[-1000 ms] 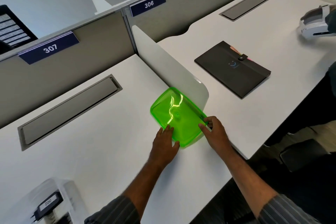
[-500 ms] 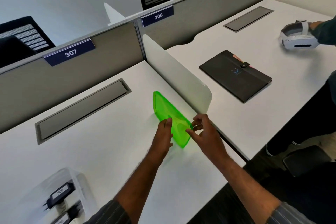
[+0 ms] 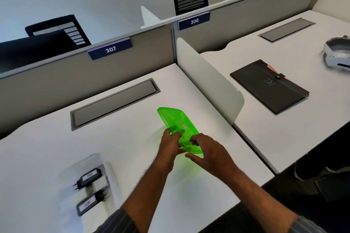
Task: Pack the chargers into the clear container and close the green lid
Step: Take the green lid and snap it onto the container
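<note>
The translucent green lid (image 3: 176, 125) is lifted off the white desk and tilted on edge. My left hand (image 3: 170, 147) grips its near left edge. My right hand (image 3: 206, 151) pinches its near right corner. The clear container (image 3: 94, 161) stands on the desk at the lower left, apart from both hands. Two black chargers with white labels lie inside it, one (image 3: 89, 176) toward the back and one (image 3: 88, 203) toward the front.
A white divider panel (image 3: 210, 79) rises just right of the lid. A grey cable hatch (image 3: 113, 104) is set into the desk behind. The neighbouring desk holds a black folder (image 3: 269, 85) and a white headset (image 3: 337, 55).
The lid went from lying flat on the desk to raised and tipped on edge between both hands. The view has shifted, bringing the container and chargers further into sight.
</note>
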Demonstrator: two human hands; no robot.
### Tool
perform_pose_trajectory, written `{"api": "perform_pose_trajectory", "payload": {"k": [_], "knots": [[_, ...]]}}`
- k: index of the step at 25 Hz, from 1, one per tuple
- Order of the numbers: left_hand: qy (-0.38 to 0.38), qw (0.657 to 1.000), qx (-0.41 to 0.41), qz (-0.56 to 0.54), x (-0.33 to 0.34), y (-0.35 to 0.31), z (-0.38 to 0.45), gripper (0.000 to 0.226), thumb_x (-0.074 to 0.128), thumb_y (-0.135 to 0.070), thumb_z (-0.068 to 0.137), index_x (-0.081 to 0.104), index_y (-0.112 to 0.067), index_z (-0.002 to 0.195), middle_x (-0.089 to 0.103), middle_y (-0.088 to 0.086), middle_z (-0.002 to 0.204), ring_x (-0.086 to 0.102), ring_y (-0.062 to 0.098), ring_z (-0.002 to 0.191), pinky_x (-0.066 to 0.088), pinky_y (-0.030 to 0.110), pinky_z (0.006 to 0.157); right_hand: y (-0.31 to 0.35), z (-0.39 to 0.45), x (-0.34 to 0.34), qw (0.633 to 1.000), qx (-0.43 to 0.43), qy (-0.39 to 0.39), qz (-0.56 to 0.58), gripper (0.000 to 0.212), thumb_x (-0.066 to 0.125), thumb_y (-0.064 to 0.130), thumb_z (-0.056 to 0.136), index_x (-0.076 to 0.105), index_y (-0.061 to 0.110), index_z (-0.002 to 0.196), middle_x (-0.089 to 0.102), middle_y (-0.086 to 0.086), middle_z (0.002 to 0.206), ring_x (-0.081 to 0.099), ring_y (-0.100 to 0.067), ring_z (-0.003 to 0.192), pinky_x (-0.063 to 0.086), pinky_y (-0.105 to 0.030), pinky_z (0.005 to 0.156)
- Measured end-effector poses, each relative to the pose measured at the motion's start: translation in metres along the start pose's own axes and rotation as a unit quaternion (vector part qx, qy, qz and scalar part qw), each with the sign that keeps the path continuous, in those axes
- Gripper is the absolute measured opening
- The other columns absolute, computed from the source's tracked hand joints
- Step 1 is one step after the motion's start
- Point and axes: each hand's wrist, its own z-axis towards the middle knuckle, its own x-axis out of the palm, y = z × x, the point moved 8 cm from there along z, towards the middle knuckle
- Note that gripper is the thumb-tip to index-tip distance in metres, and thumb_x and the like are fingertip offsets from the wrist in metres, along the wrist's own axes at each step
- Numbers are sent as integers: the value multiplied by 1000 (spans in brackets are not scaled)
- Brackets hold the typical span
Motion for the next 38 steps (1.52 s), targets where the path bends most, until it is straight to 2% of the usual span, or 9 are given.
{"api": "perform_pose_trajectory", "payload": {"k": [4,8,12,17,20,24,29,33,38], "knots": [[-15,999,21,-33,-34,-5,-13,35,45,-7,95,58,-21,124,76,3,117,77,36,92,63,49,77,5,7,9,999,13,-26,34,36,60,52,96,56,22,117,57,8,112,57,-15,101,48,-33,88],[-35,995,40,-80,-72,-7,-30,35,41,-3,94,54,-15,125,76,7,117,75,44,92,60,50,79,-13,10,27,987,141,-49,60,43,61,46,96,50,17,127,51,2,127,52,-21,115,43,-41,98],[-58,991,65,-99,-116,-10,-51,38,43,-7,87,57,-14,122,77,11,114,74,47,90,60,49,79,-10,14,75,917,294,45,265,47,66,40,94,45,20,131,54,-10,132,56,-24,116,49,-43,99],[-80,987,66,-119,-173,-2,-73,36,37,-1,95,51,-11,126,76,14,113,74,47,88,61,42,71,38,27,111,877,273,92,384,39,64,43,91,46,31,123,60,-4,120,64,-5,95,53,-18,73],[-83,987,57,-126,-207,4,-85,35,37,-1,95,51,-9,125,76,16,112,74,45,84,60,39,68,71,33,130,862,272,104,416,24,64,28,97,49,34,115,63,-6,104,65,1,71,52,-17,59],[-90,986,48,-129,-246,16,-98,35,40,-3,93,53,-9,125,76,17,111,74,43,82,60,38,67,108,33,153,849,301,105,422,21,63,29,98,52,32,116,67,-9,90,60,-4,53,46,-19,46],[-141,984,60,-92,-306,28,-113,30,53,-11,96,64,-18,123,76,9,112,76,31,87,61,43,70,155,31,182,849,298,131,416,29,64,32,98,53,31,125,75,-6,91,60,-10,57,45,-22,45],[-214,970,71,-94,-357,32,-124,28,60,-11,96,61,-31,114,76,-1,103,74,9,88,59,28,63,185,26,198,851,292,148,410,29,67,33,96,53,37,121,76,-1,88,60,-8,53,45,-21,43],[-255,963,85,2,-409,24,-132,25,59,-10,96,63,-26,115,70,7,97,66,14,75,52,30,56,213,23,208,860,285,179,382,37,71,35,93,51,43,123,77,-5,95,69,-16,62,51,-26,49]]}}
